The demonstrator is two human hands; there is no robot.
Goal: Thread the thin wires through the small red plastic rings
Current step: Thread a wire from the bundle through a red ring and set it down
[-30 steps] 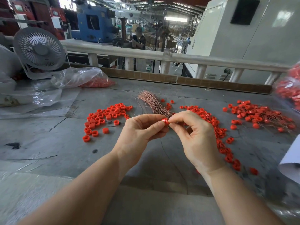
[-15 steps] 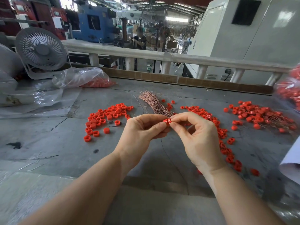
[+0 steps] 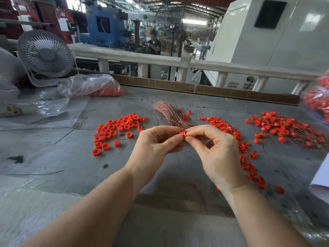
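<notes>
A small red plastic ring point(image 3: 182, 134) is pinched between my left hand point(image 3: 156, 146) and my right hand point(image 3: 214, 154) above the middle of the grey table point(image 3: 71, 157). A thin dark wire point(image 3: 179, 163) hangs down from under my fingers. Behind my hands lies a bundle of thin copper-coloured wires point(image 3: 169, 114). A heap of loose red rings point(image 3: 115, 130) lies to the left. A band of rings point(image 3: 245, 154) runs down past my right hand. At the far right lie rings with wires through them point(image 3: 284, 128).
A plastic bag of red rings point(image 3: 92, 86) and a small grey fan point(image 3: 45, 56) stand at the back left. Another bag of rings point(image 3: 318, 98) is at the right edge. A white rail point(image 3: 160, 59) borders the table's far side. A person works beyond it.
Both hands stay together at the same spot. The fingers have shifted slightly on the ring, which now shows more between the fingertips.
</notes>
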